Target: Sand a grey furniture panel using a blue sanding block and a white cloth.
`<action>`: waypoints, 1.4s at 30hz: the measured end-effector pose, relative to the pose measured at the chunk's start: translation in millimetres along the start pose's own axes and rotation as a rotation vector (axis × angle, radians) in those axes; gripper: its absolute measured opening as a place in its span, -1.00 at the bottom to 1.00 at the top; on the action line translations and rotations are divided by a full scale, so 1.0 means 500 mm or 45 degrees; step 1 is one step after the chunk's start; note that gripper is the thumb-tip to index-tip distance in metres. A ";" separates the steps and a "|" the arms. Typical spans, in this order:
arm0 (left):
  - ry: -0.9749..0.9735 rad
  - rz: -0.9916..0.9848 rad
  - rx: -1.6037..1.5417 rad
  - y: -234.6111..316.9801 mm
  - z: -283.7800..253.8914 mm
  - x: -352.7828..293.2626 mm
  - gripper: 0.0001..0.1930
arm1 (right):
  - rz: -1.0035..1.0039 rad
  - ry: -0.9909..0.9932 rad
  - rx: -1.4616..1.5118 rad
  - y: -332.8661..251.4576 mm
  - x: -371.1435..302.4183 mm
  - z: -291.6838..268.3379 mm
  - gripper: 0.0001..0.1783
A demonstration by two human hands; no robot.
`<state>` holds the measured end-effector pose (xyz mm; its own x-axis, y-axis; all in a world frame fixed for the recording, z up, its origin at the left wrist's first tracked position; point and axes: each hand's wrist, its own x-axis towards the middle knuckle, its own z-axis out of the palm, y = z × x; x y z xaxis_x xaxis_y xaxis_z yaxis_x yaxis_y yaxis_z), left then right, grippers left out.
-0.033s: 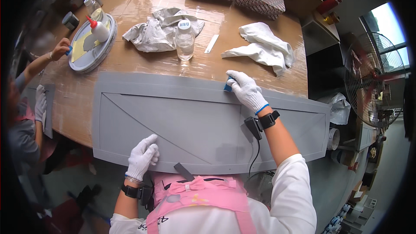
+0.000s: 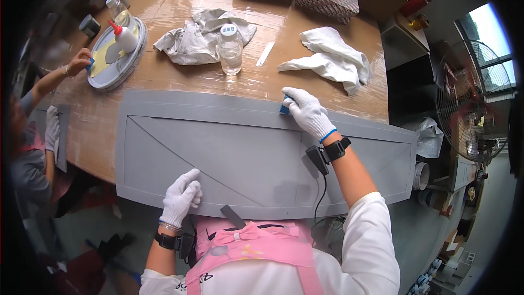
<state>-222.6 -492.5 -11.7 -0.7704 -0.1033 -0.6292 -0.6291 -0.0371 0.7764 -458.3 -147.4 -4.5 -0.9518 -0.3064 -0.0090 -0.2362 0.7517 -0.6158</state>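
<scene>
With right fingers (image 2: 293, 93), pinching blue block (image 2: 284, 107) at one o'clock on gray panel (image 2: 234, 147); at eight, loosely bending left fingers (image 2: 189, 176).

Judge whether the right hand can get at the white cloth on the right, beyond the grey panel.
Probably yes: nothing stands between the right hand and the white cloth, though its fingers hold a blue block.
</scene>
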 end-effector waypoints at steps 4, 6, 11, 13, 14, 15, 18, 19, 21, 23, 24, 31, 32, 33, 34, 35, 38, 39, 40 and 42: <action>0.046 -0.018 -0.028 -0.006 0.070 -0.033 -0.55 | -0.089 -0.064 0.018 -0.006 0.015 0.005 -0.65; 0.031 -0.012 -0.069 -0.020 0.091 -0.042 -0.55 | -0.117 -0.096 0.041 -0.002 0.019 0.010 -0.65; -0.005 0.002 -0.072 -0.024 0.109 -0.039 -0.55 | -0.144 -0.153 -0.009 0.009 0.020 0.015 -0.66; -0.038 -0.009 -0.054 -0.012 0.110 -0.027 -0.56 | -0.077 -0.201 -0.096 0.028 0.008 -0.005 -0.66; -0.046 -0.010 -0.054 -0.007 0.112 -0.021 -0.56 | -0.047 -0.230 -0.145 0.039 0.001 -0.024 -0.66; -0.052 -0.009 -0.051 -0.007 0.109 -0.014 -0.56 | -0.009 -0.229 -0.142 0.047 -0.009 -0.042 -0.67; -0.091 -0.011 -0.047 0.006 0.108 0.005 -0.56 | 0.081 -0.141 -0.250 0.083 -0.041 -0.081 -0.68; -0.107 -0.010 -0.045 0.007 0.107 0.012 -0.56 | 0.099 -0.112 -0.217 0.090 -0.043 -0.080 -0.67; -0.137 -0.008 -0.040 0.015 0.111 0.019 -0.56 | 0.129 -0.047 -0.144 0.075 -0.043 -0.080 -0.67; -0.163 -0.012 -0.040 0.024 0.115 0.022 -0.56 | 0.027 -0.032 -0.082 0.083 -0.036 -0.052 -0.66; -0.164 -0.013 -0.031 0.028 0.117 0.023 -0.56 | -0.024 -0.024 -0.049 0.088 -0.036 -0.045 -0.66; -0.102 -0.007 -0.028 0.013 0.120 0.021 -0.58 | 0.185 -0.063 -0.368 0.175 -0.089 -0.148 -0.66; -0.088 -0.003 -0.033 0.013 0.127 0.020 -0.58 | 0.177 -0.035 -0.381 0.180 -0.092 -0.157 -0.66; -0.082 0.002 -0.039 0.011 0.137 0.019 -0.58 | 0.154 -0.035 -0.326 0.183 -0.092 -0.159 -0.66; -0.074 0.008 -0.046 0.009 0.149 0.017 -0.58 | 0.129 -0.036 -0.271 0.182 -0.090 -0.154 -0.66; -0.064 0.016 -0.046 0.009 0.160 0.014 -0.58 | 0.105 -0.033 -0.210 0.172 -0.086 -0.147 -0.65; -0.059 0.059 -0.082 0.010 0.208 0.005 -0.56 | -0.069 -0.060 -0.139 0.184 -0.079 -0.119 -0.68; -0.035 0.071 -0.075 0.006 0.225 0.001 -0.56 | -0.072 -0.073 -0.149 0.196 -0.079 -0.125 -0.69; -0.013 0.083 -0.068 0.002 0.242 -0.004 -0.56 | -0.058 -0.095 -0.150 0.216 -0.085 -0.139 -0.69; 0.028 0.110 -0.045 -0.010 0.267 -0.013 -0.55 | -0.024 -0.137 -0.145 0.274 -0.107 -0.178 -0.69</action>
<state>-228.2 -358.9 -16.1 -0.8191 -0.1291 -0.5589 -0.5558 -0.0620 0.8290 -457.0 23.8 -18.2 -0.9220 -0.3775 -0.0862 -0.2806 0.8047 -0.5231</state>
